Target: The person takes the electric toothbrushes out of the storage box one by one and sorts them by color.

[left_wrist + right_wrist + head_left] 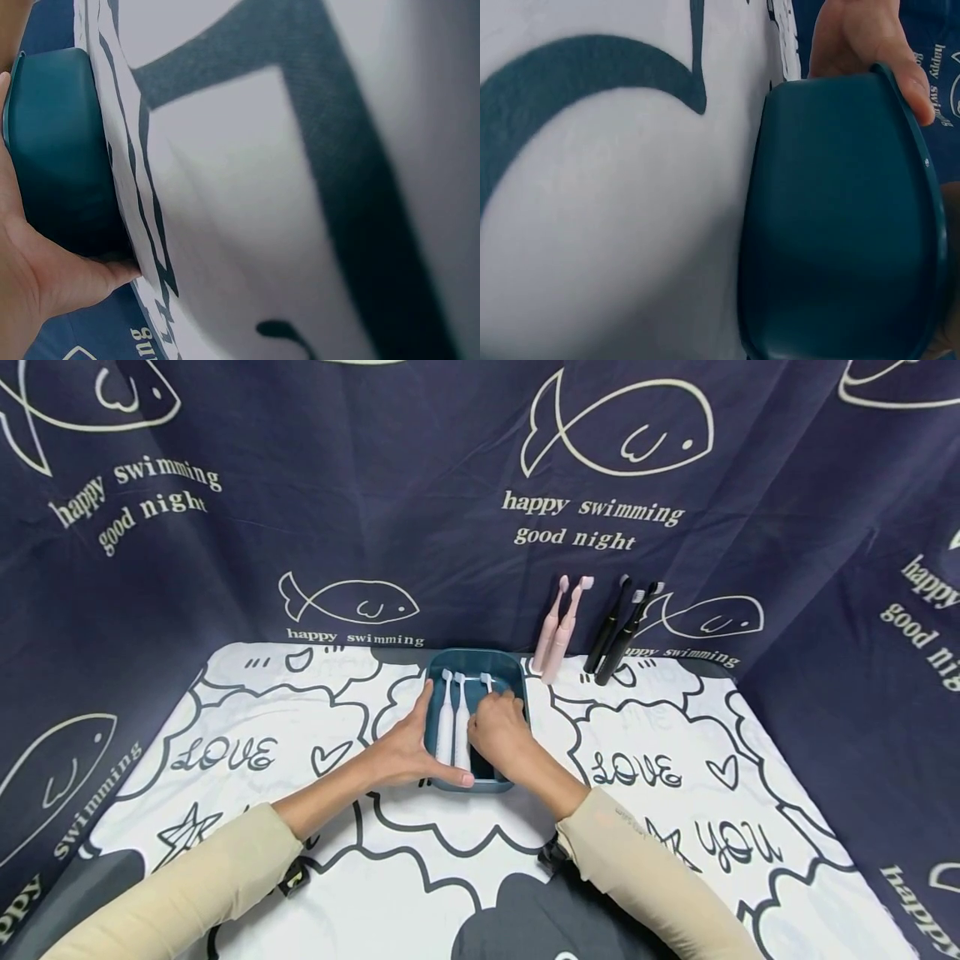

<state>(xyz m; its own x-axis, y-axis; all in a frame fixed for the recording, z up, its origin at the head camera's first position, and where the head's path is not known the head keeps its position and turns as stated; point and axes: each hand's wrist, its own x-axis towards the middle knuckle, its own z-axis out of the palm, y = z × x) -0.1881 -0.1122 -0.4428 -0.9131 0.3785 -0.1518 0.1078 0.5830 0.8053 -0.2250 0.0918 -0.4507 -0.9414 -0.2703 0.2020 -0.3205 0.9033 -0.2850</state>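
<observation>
A blue-green rectangular bin point(480, 784) stands on the table with white electric toothbrushes in it. Two white toothbrushes point(453, 727) lie side by side in its left half, heads toward the far wall. My left hand point(408, 750) holds the bin at its near left corner, thumb over the near rim and fingers along the left wall. Inside the right half, my right hand point(498, 727) has its fingers curled round another white toothbrush point(486, 679); only the head shows beyond the knuckles. In the right wrist view the bin's outer wall point(840, 210) hides the right hand's fingers.
Two pink toothbrushes point(557, 639) stand upright right of the bin at the back. Farther right stand two black toothbrushes point(617, 643). A dark blue curtain point(450, 510) hangs behind the table, which has a white patterned cloth point(300, 727).
</observation>
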